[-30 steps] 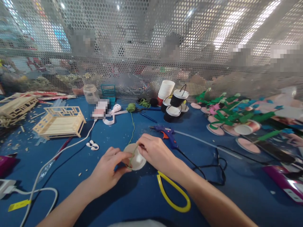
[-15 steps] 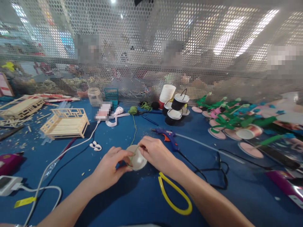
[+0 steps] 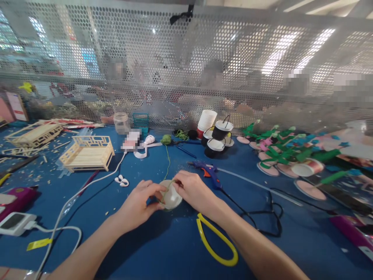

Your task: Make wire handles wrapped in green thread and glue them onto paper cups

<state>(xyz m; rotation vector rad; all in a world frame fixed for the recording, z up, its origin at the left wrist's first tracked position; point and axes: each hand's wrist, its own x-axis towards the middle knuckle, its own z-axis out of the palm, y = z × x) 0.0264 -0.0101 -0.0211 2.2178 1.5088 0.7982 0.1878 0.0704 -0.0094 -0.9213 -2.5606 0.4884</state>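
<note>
Where the blue table (image 3: 140,252) spreads left of the blue hot-glue gun with an orange trigger (image 3: 211,175), I find one off-white, round, hollow cup (image 3: 175,199), material uncertain, between two bare hands.

Cup: one. Open mouth facing up toward the person's head; base-to-mouth axis strongly foreshortened, exact tilt not readable.

Thin green yarn strand (image 3: 169,159): one. Slants across the cup's mouth between the hands; beyond the rim, its length runs away from the person to one ball of green yarn (image 3: 166,139), beyond and left of the gun.

Left hand (image 3: 136,204): thumb and fingers closed on the cup's left rim, some fingertips inside the mouth.

Right hand (image 3: 194,190): thumb and fingertips pinched on the strand at the far rim, just left of the gun.

Glue gun: one, nozzle pointing left.

Bent yellow tube (image 3: 230,262): one, nearer the person than the gun.

Black pots with white tops (image 3: 215,146): four discernible, clustered beyond the gun.

Stack of white cups (image 3: 206,118): one, farther beyond the gun.

Pale wooden bed-shaped models (image 3: 90,155): two, well left of the gun.

Pink discs (image 3: 310,189): several, right of the gun, too overlapped to count.
</note>
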